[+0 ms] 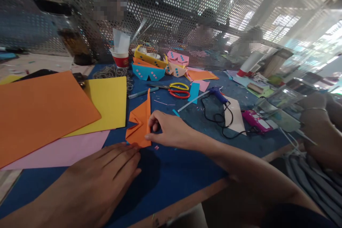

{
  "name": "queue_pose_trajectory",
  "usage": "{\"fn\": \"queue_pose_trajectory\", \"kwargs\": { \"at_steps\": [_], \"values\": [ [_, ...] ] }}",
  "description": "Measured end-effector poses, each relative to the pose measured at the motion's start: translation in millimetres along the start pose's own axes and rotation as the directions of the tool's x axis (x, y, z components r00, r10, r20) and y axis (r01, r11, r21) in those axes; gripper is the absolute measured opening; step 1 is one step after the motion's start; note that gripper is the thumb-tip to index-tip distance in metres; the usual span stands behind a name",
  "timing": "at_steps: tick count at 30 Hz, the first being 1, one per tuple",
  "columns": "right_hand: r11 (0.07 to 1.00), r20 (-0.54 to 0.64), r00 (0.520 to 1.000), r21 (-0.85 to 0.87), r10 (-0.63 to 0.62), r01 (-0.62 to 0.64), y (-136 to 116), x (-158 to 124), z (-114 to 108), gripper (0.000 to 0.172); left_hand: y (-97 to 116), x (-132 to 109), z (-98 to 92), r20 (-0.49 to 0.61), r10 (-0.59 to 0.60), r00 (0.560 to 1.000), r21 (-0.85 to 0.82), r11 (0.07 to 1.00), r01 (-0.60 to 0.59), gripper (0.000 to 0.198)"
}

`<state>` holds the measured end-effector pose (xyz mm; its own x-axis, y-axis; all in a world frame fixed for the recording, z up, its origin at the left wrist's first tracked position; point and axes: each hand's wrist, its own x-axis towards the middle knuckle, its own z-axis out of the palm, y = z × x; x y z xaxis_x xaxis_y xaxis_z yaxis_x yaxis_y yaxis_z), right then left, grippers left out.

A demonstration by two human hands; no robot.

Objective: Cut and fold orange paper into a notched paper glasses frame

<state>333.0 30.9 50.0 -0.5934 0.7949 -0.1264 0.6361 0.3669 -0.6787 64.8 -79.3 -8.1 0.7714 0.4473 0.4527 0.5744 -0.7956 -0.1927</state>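
A folded orange paper cut-out (139,124) with a notch in its left side lies on the blue table top. My right hand (167,128) pinches its right edge, where a narrow strip is folded along the side. My left hand (107,174) lies flat with its fingers stretched out, the fingertips at the cut-out's lower edge. Beyond the cut-out are a blue pen (143,92) and scissors (171,87) with one yellow and one red handle.
Orange (48,110), yellow (112,103) and pink sheets (58,151) overlap at the left. Behind stand paper glasses (149,72) and a red-and-white cup (120,58). A blue glue gun (217,94) with a cord lies right; another person's arm (317,124) rests far right.
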Motion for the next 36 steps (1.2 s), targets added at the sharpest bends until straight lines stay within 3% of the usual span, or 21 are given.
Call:
{"fn": "queue_pose_trajectory", "kwargs": {
  "at_steps": [5,11,20,31,36],
  "values": [
    [1.000,0.000,1.000,0.005,-0.010,0.010,1,0,1,0.029,6,1,0.2,-0.051,-0.125,0.991,-0.040,0.992,0.123,0.035],
    [1.000,-0.010,1.000,-0.001,-0.026,0.026,2,0,2,0.030,0,16,-1.0,-0.047,-0.040,0.998,-0.066,0.997,0.037,0.040],
    [0.999,0.027,0.999,0.029,-0.041,0.040,5,-1,-1,0.038,1,16,-4.1,-0.025,0.005,1.000,-0.047,0.999,-0.006,0.040],
    [0.999,-0.036,0.999,-0.033,0.025,-0.026,0,8,3,0.015,2,18,-4.3,-0.026,0.018,0.999,-0.044,0.999,-0.019,0.039],
    [0.998,-0.066,0.998,-0.055,0.017,-0.021,2,11,6,0.015,-1,14,-0.2,-0.025,-0.020,0.999,-0.072,0.997,0.018,0.042]
  ]
}}
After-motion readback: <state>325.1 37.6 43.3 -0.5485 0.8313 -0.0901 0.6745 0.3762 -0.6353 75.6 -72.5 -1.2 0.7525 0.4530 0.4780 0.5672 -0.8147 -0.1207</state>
